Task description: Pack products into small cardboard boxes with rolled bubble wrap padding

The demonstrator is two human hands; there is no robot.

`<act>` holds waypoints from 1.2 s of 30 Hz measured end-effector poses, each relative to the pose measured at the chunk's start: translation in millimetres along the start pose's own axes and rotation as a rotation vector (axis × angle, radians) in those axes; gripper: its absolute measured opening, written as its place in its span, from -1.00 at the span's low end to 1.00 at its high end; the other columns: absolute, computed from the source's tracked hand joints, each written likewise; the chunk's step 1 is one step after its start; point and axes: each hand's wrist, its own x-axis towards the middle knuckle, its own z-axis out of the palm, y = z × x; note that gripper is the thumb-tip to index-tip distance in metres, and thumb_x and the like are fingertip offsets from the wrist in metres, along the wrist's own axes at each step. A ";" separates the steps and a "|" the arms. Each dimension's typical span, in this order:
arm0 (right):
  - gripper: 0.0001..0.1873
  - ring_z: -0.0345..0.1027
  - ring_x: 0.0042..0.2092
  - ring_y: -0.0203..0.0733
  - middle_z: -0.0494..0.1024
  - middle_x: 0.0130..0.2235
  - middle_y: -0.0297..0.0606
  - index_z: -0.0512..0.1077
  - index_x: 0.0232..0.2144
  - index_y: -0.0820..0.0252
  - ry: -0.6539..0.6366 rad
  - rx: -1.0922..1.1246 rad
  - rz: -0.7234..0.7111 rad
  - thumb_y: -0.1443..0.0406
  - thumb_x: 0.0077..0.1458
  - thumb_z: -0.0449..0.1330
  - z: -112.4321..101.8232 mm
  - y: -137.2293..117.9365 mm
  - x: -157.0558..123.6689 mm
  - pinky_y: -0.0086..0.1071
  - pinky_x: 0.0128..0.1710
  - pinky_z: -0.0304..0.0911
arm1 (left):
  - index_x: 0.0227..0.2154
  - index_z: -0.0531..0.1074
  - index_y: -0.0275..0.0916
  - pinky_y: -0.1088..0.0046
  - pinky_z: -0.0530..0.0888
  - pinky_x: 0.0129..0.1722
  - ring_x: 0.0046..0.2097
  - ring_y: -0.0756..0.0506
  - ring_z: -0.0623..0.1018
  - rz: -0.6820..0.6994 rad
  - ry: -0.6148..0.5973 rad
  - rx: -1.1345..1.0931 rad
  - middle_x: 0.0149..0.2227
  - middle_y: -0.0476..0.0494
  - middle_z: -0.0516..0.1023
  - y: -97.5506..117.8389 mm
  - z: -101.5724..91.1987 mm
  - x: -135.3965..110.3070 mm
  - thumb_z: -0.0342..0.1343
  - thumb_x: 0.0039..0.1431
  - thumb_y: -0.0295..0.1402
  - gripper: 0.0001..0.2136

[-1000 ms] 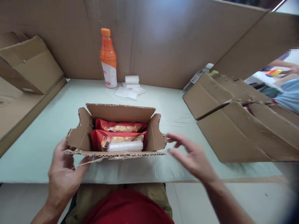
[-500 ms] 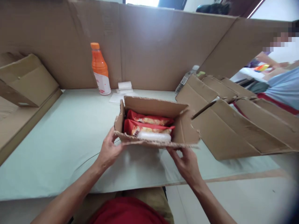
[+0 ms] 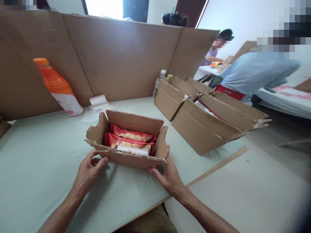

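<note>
- Across the back of your pale green surface (image 3: 36,155) stands a brown cardboard wall (image 3: 126,58); beyond, to the right, is a person in a light blue top (image 3: 259,72).
- Two red packets (image 3: 131,134) carry pale lettering too small for you to read; the orange bottle (image 3: 58,87) has a white label with red marks, equally unreadable.
- Count one orange bottle, one clear bottle (image 3: 159,84) and at least two brown cartons (image 3: 199,126), their flaps overlapping.
- Your open box (image 3: 128,160), over the middle of the surface, holds both packets and one white roll (image 3: 133,149) along its near wall.
- Your left grip (image 3: 88,171) pinches its near left corner; your right grip (image 3: 171,178) clasps the near right, thumb on the front.
- Below your right grip, the surface's edge runs diagonally; you have broad cloth leftward, a narrower gap toward the cartons.
</note>
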 end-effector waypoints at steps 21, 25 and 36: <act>-0.27 0.39 0.18 0.03 0.17 0.36 0.05 0.17 0.32 0.17 0.117 0.142 0.212 0.29 0.10 0.20 3.0 142.3 120.7 -0.02 0.20 0.35 | 0.16 0.34 -0.28 0.00 0.31 0.27 0.24 -0.32 0.44 0.285 -0.366 -0.373 0.23 -0.41 0.43 45.9 235.2 205.0 0.32 -0.13 -0.28 -0.30; -0.21 0.20 0.33 0.10 0.06 0.41 0.09 0.15 0.34 0.27 0.073 0.149 0.252 0.25 0.08 0.21 1.5 148.8 126.0 -0.03 0.23 0.32 | 0.19 0.32 -0.28 0.04 0.27 0.31 0.28 -0.31 0.39 0.334 -0.403 -0.342 0.27 -0.36 0.40 47.2 244.5 209.9 0.27 -0.11 -0.28 -0.29; -0.70 0.44 0.07 0.06 0.60 0.04 -0.15 0.57 -0.09 0.09 -0.081 -0.120 0.071 0.29 0.14 0.16 -4.6 129.9 118.3 0.03 0.08 0.32 | 0.12 0.43 -0.29 -0.04 0.19 0.34 0.28 -0.32 0.36 0.551 -0.453 0.038 0.21 -0.38 0.44 31.3 230.8 155.1 0.14 -0.02 -0.41 -0.45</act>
